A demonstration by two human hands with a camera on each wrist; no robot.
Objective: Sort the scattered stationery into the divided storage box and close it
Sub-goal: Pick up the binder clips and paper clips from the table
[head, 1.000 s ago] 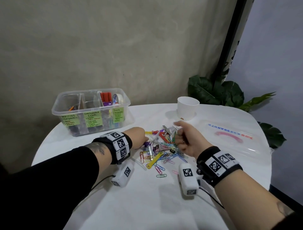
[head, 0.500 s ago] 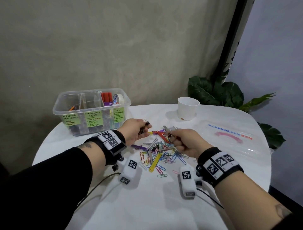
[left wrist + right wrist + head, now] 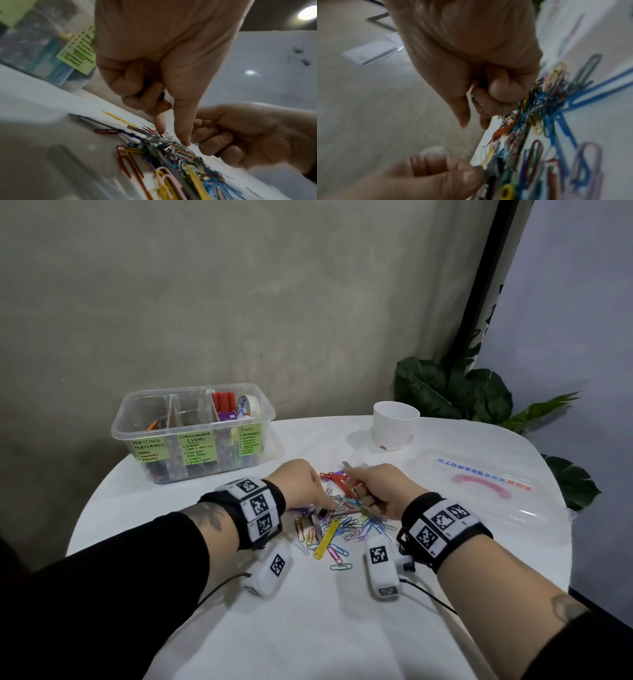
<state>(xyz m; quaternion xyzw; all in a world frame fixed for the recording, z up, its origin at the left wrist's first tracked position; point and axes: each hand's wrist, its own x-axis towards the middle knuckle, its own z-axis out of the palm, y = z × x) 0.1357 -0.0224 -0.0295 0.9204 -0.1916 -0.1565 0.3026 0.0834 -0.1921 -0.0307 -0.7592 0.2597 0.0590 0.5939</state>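
White round table (image 3: 308,628) against a bare grey wall, leafy plant (image 3: 455,392) in the far right corner.

Head view: pile of coloured paper clips (image 3: 346,522) mid-table, between the two wrists. Left hand (image 3: 301,484) low on the pile's left edge, fingertips down among the clips. Right hand (image 3: 380,491) just beside it on the right, curled into a fist round a bundle of metal clips (image 3: 347,465), silver ends poking out toward the wall. Yellow fastener (image 3: 327,537) on the near side of the pile, long axis running from the person toward the far right. Storage box (image 3: 137,419) open, well apart, ahead and to the left, so nearer the left hand. Clear lid (image 3: 486,484) flat on the right, white cup (image 3: 394,426) beyond the pile.

Left wrist view: left hand (image 3: 163,54) with forefinger and thumb stretched straight down, tips touching the pile of coloured paper clips (image 3: 171,148), slightly apart, nothing pinched between them yet. Remaining fingers folded, seemingly round a small dark piece (image 3: 162,94). Right hand (image 3: 240,135) closed, right beside.

Right wrist view: blurred. Right hand (image 3: 471,54) tightly curled, knuckles against the clips; contents hidden here. Left hand (image 3: 428,175) at the lower edge.

Likely step: gathering clips. Carry to the box probably leftward and away.
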